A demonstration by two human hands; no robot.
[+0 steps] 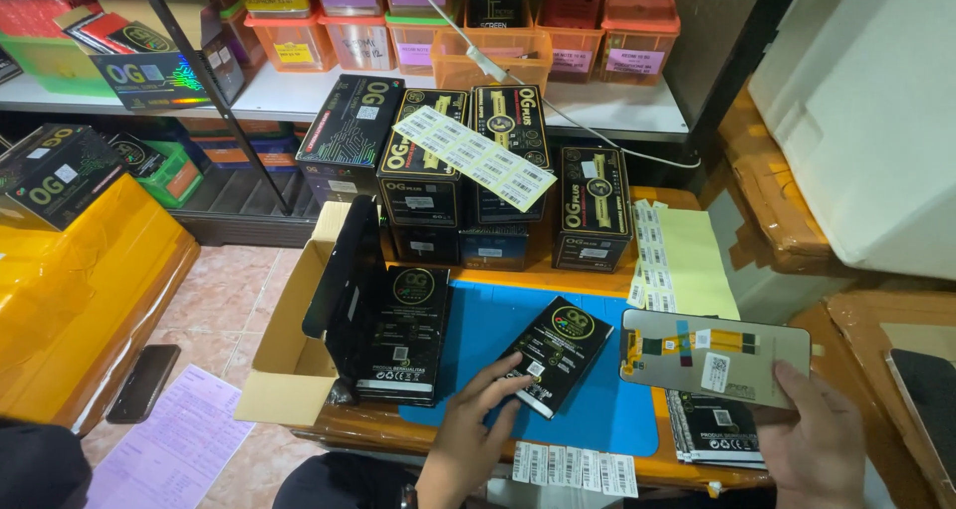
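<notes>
Screen panel (715, 357) in right hand (819, 439), fingertips underneath

Open room is being left on the blue mat (478, 335), while its far edge is being blocked by stacked black boxes (468, 185) and an open carton (299, 315).

Your right hand (822, 439) runs off the bottom edge, wrist unseen, and its fingers (787, 378) cover a corner of the grey display panel (715, 357). Your left hand (468, 434) hides the lower end of the slim black box (556, 353). The stacked black boxes (468, 175) mask the counter (597, 270) behind them. The shelf bins (498, 21) are cropped by the top edge.
</notes>
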